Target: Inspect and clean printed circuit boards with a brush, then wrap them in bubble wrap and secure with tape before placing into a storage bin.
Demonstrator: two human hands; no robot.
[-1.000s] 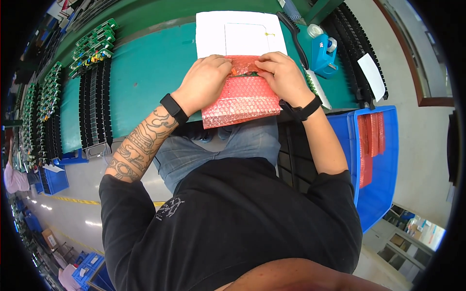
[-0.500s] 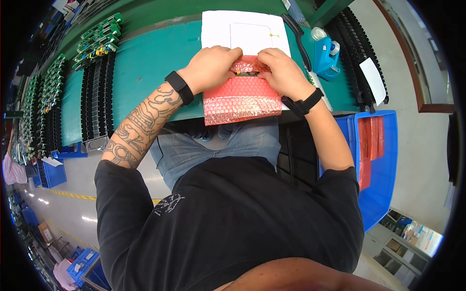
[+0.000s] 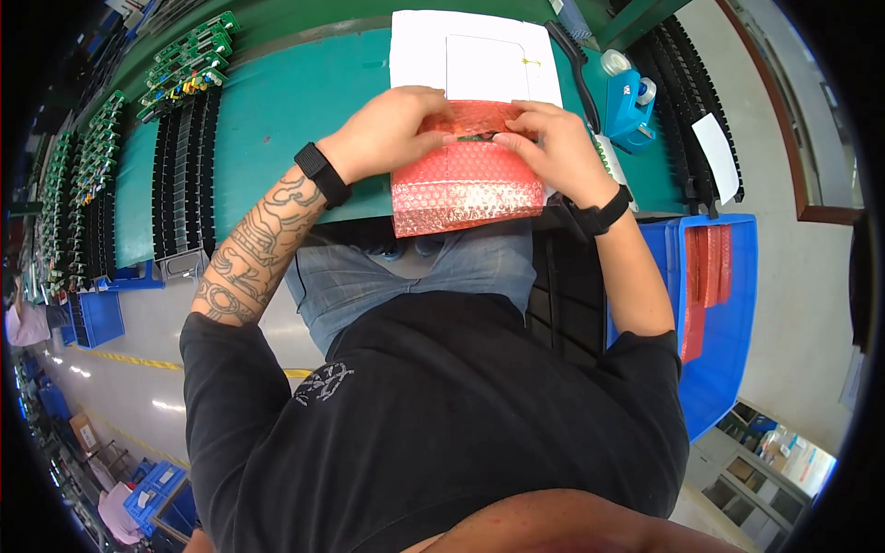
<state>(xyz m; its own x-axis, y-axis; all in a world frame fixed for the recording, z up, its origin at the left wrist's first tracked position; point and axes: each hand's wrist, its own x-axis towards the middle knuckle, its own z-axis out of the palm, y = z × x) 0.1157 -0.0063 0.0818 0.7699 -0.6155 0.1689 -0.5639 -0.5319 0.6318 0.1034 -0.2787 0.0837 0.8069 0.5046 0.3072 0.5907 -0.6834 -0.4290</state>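
Note:
A red bubble-wrap bag [image 3: 466,170] lies at the near edge of the green bench, its mouth facing away from me. A narrow strip of green circuit board [image 3: 477,139] shows in the opening; the rest is inside the bag. My left hand [image 3: 392,134] holds the left side of the mouth, thumb on the near edge and fingers at the far flap. On the right side, my right hand [image 3: 560,152] grips the mouth likewise, its thumb beside the board. Under the bag's far end lies a white sheet [image 3: 419,55] with a drawn outline.
A blue tape dispenser [image 3: 630,112] and a black brush [image 3: 573,64] lie to the right. A blue bin [image 3: 714,382] with several red bubble-wrap bags [image 3: 705,267] stands at my right. Green circuit boards [image 3: 189,69] stand in black racks [image 3: 184,184] on the left.
My left hand has shifted slightly left and its fingers have loosened at the flap. The bag's mouth looks flatter, and less of the board shows in it.

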